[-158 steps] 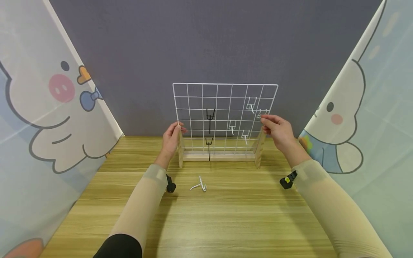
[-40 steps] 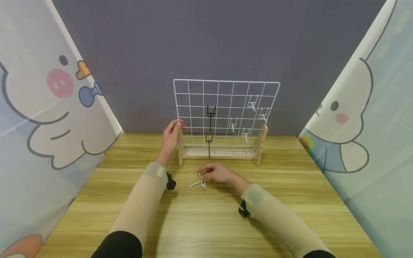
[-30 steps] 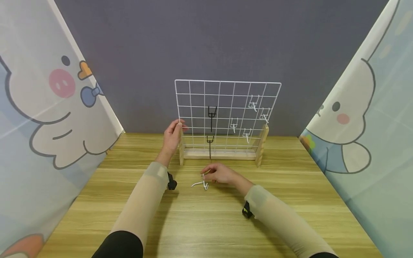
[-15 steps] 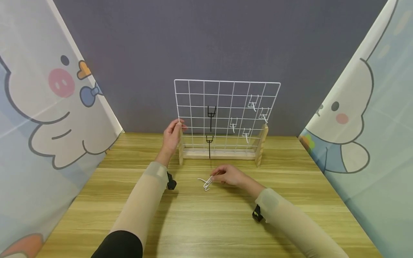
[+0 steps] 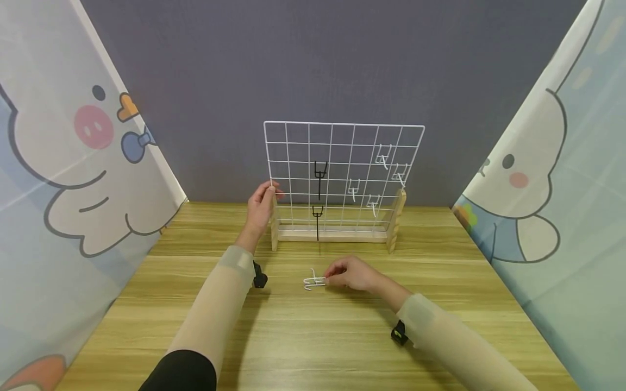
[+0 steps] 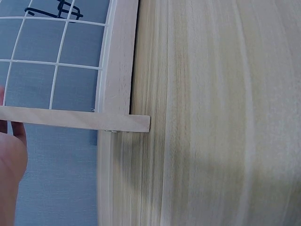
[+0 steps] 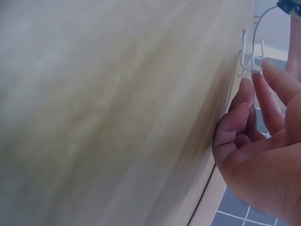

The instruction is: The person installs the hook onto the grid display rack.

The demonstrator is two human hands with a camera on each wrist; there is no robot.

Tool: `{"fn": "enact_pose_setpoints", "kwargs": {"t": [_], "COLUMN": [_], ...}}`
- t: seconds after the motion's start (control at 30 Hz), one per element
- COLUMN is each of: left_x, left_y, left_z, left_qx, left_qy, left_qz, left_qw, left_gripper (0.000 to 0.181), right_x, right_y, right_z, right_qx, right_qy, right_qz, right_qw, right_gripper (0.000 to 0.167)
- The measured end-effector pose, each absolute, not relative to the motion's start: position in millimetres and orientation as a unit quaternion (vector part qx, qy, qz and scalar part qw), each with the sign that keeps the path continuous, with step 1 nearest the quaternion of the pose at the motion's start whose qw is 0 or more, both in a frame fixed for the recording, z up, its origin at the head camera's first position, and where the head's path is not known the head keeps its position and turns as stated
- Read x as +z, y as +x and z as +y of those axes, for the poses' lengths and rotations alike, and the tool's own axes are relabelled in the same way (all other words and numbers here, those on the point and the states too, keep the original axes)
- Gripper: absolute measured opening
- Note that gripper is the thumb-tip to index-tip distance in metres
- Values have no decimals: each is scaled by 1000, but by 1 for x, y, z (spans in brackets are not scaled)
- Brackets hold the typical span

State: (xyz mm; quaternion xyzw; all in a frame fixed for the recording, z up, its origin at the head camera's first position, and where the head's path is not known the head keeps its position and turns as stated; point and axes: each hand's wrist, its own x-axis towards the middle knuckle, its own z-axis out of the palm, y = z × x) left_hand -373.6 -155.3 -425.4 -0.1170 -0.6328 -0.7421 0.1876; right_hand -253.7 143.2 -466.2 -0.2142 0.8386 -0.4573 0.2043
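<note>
My left hand (image 5: 259, 209) holds the left upright of a white wire grid panel (image 5: 342, 144) that stands in a wooden base (image 5: 332, 235). In the left wrist view, fingers of my left hand (image 6: 10, 155) show at the wooden upright (image 6: 70, 118). Between the thumb and fingertips of my right hand (image 5: 356, 273) is a white double-prong wire hook (image 5: 313, 281), its prongs pointing left. It is at or just above the tabletop. The right wrist view shows the same hook (image 7: 243, 52) at the fingertips of my right hand (image 7: 268, 136).
Two black hooks (image 5: 320, 174) hang one above the other left of the grid's middle. Several white hooks (image 5: 383, 157) hang on its right half. The wooden tabletop (image 5: 313, 336) spreads in front, with a grey wall (image 5: 342, 60) behind and printed cloths (image 5: 518, 217) at both sides.
My right hand left the grid's right edge, where a white hook now hangs. It took the white hook on the table, turned it and drew it right. My left hand stayed put.
</note>
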Motion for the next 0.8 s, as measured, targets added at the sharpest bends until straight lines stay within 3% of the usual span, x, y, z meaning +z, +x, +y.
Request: {"fn": "enact_pose_setpoints", "kwargs": {"t": [0.47, 0.8], "left_x": [-427, -426], "left_y": [-377, -376], "left_z": [-155, -154], "left_qx": [-741, -747], "left_qy": [-114, -118], "left_qz": [-632, -625], "left_qw": [195, 194], "left_gripper": [37, 38], "right_x": [-466, -462], "right_y": [-239, -258], "right_z": [142, 136], "right_qx": [-472, -439], "right_qy": [-255, -235], "right_qz": [805, 844], "right_qw": [254, 199], "right_gripper": [21, 22]}}
